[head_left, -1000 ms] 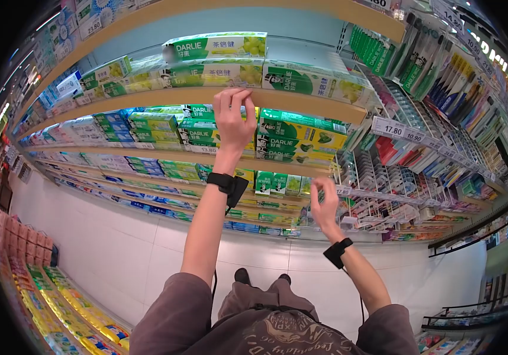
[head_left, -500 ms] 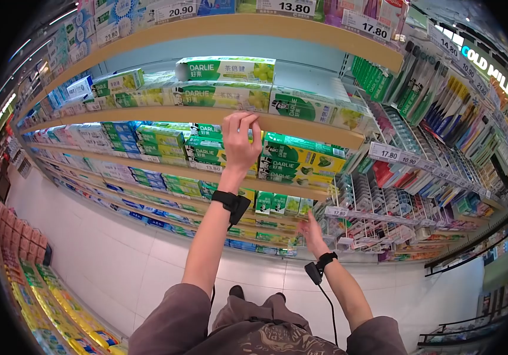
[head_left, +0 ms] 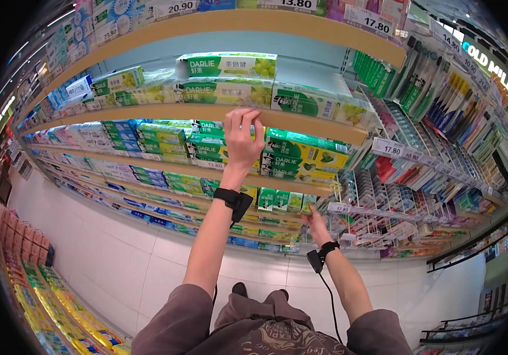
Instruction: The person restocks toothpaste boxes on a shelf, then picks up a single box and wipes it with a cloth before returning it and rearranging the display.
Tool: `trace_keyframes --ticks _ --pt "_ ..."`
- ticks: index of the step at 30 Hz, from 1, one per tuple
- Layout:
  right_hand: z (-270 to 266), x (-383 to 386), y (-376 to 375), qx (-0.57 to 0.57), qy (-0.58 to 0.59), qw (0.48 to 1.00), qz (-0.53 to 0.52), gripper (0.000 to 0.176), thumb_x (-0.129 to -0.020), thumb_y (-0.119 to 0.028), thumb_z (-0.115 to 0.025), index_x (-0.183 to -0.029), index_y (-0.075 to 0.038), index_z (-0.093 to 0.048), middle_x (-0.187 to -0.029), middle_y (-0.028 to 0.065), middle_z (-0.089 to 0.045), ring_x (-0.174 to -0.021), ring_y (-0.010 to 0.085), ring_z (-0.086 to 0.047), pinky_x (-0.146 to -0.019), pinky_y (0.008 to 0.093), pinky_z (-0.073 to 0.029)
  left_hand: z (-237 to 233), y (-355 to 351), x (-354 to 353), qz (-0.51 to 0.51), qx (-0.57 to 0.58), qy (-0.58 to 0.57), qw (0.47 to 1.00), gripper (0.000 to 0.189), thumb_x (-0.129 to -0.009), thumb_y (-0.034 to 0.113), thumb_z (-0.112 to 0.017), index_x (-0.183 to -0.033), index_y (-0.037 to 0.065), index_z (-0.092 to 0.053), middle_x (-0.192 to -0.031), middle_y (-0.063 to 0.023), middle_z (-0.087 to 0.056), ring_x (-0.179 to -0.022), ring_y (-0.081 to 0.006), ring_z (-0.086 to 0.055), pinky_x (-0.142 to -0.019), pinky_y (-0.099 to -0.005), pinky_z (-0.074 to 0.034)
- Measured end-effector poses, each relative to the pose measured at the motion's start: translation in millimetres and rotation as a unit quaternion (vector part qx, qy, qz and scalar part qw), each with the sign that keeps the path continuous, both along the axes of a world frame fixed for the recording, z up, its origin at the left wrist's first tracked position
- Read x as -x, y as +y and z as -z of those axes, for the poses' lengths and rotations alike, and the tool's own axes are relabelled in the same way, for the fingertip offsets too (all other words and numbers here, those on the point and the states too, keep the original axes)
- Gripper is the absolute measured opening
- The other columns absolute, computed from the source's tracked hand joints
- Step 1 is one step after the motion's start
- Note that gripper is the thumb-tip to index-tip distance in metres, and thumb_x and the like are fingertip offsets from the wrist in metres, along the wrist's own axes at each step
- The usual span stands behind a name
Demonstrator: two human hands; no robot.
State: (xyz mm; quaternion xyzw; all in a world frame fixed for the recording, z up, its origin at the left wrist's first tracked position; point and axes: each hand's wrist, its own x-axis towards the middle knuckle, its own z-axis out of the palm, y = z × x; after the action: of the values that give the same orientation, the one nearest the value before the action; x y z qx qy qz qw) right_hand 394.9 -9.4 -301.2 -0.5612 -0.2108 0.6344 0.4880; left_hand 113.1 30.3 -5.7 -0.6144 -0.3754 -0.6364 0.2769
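My left hand (head_left: pixel 245 139) is hooked over the front edge of a wooden shelf (head_left: pixel 206 112), fingers bent onto its top. Just behind those fingers lie long green-and-white toothpaste boxes (head_left: pixel 224 93), with one more toothpaste box (head_left: pixel 230 65) stacked on top. Below the edge, green-and-yellow toothpaste boxes (head_left: pixel 304 157) stand to the right of my left wrist. Lower down, my right hand (head_left: pixel 316 223) is at the right end of a shelf, its thumb up and apart from the fingers, right at small upright green boxes (head_left: pixel 294 202). Its palm side is partly hidden.
Toothbrush packs (head_left: pixel 425 100) hang on racks at the right, with a price rail (head_left: pixel 405 151) jutting out. Another wooden shelf (head_left: pixel 254 21) runs overhead. Behind my left side, yellow packages (head_left: pixel 73 302) line a low display. Pale floor tiles (head_left: pixel 112 248) lie below.
My right hand has moved slightly up to the small upright boxes, its thumb now beside them. My left hand stays on the shelf edge. The view has shifted a little.
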Motion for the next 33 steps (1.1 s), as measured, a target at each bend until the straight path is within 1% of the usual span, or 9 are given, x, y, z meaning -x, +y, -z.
trace_keyframes --ticks 2,5,11,14,17,19,26,29,33 --pt "1 -1 -3 -0.04 0.026 0.999 0.001 0.078 -0.093 -0.041 -0.074 -0.144 0.008 -0.041 -0.126 0.0179 -0.056 -0.103 0.0251 -0.065 -0.095 0.0334 -0.053 0 0 -1 -0.001 0.003 0.0 1.0 0.017 -0.085 -0.004 -0.066 -0.101 0.001 -0.067 -0.103 -0.0105 -0.063 -0.098 -0.0299 -0.057 -0.084 -0.0402 -0.047" --pt "4 -6 -6 -0.047 0.049 0.997 -0.021 0.082 -0.094 -0.039 -0.073 -0.147 0.01 -0.036 -0.133 0.0192 -0.051 -0.107 0.026 -0.063 -0.099 0.034 -0.051 1 1 0 0.0 0.005 0.003 1.0 0.016 -0.086 -0.003 -0.067 -0.101 0.002 -0.067 -0.104 -0.0105 -0.063 -0.098 -0.0297 -0.057 -0.084 -0.0402 -0.048" --pt "7 -13 -25 -0.078 0.063 0.995 -0.025 0.085 -0.095 -0.038 -0.072 -0.147 0.016 -0.032 -0.137 0.0196 -0.05 -0.109 0.0232 -0.062 -0.096 0.0328 -0.054 2 3 0 -0.005 -0.007 0.002 1.0 0.016 -0.086 -0.003 -0.067 -0.101 0.002 -0.068 -0.104 -0.011 -0.064 -0.099 -0.0301 -0.057 -0.084 -0.0404 -0.048" --pt "2 -15 -38 -0.087 0.047 0.995 -0.018 0.078 -0.096 -0.037 -0.071 -0.143 0.016 -0.037 -0.133 0.0191 -0.052 -0.106 0.022 -0.063 -0.094 0.0333 -0.055 3 3 0 -0.001 0.0 -0.002 1.0 0.017 -0.086 -0.002 -0.067 -0.102 0.002 -0.069 -0.104 -0.0111 -0.063 -0.1 -0.0304 -0.057 -0.084 -0.0406 -0.048" --pt "-7 -21 -56 -0.088 0.048 0.994 -0.045 0.065 -0.097 -0.035 -0.069 -0.134 0.013 -0.048 -0.124 0.0156 -0.06 -0.103 0.0189 -0.064 -0.092 0.0325 -0.055 3 4 0 0.002 -0.005 0.0 1.0 0.016 -0.084 0.0 -0.066 -0.1 0.002 -0.066 -0.102 -0.0105 -0.062 -0.099 -0.0308 -0.058 -0.086 -0.0425 -0.047" --pt "-14 -25 -72 -0.092 0.035 0.993 -0.06 0.045 -0.1 -0.035 -0.065 -0.122 0.004 -0.06 -0.115 0.0113 -0.066 -0.106 0.0184 -0.065 -0.091 0.0333 -0.054 2 3 1 0.002 -0.007 0.003 1.0 0.017 -0.084 0.0 -0.066 -0.1 0.002 -0.066 -0.102 -0.0105 -0.062 -0.099 -0.0308 -0.058 -0.086 -0.0427 -0.047" --pt "-42 -53 -123 -0.083 0.006 0.992 -0.095 0.035 -0.1 -0.033 -0.065 -0.117 -0.003 -0.064 -0.108 0.0048 -0.068 -0.098 0.0129 -0.065 -0.087 0.0305 -0.054 1 1 4 -0.001 0.0 0.019 1.0 0.018 -0.083 0.0 -0.066 -0.101 0.002 -0.067 -0.102 -0.0106 -0.063 -0.099 -0.0306 -0.058 -0.086 -0.0427 -0.047" --pt "-65 -65 -140 -0.086 -0.037 0.989 -0.112 0.03 -0.1 -0.032 -0.066 -0.111 -0.004 -0.066 -0.103 0.0031 -0.068 -0.089 0.011 -0.065 -0.086 0.0311 -0.055 0 1 3 0.002 0.001 0.019 1.0 0.018 -0.084 0.0 -0.066 -0.102 0.002 -0.067 -0.103 -0.0105 -0.063 -0.099 -0.0304 -0.058 -0.086 -0.0422 -0.048" --pt "-88 -78 -147 -0.082 -0.073 0.983 -0.145 0.028 -0.098 -0.03 -0.067 -0.105 -0.003 -0.067 -0.091 0.0015 -0.066 -0.079 0.0096 -0.064 -0.077 0.0306 -0.057 0 0 2 0.0 -0.002 0.018 1.0 0.019 -0.084 0.0 -0.067 -0.102 0.002 -0.067 -0.103 -0.0103 -0.063 -0.099 -0.0304 -0.058 -0.086 -0.0418 -0.048"
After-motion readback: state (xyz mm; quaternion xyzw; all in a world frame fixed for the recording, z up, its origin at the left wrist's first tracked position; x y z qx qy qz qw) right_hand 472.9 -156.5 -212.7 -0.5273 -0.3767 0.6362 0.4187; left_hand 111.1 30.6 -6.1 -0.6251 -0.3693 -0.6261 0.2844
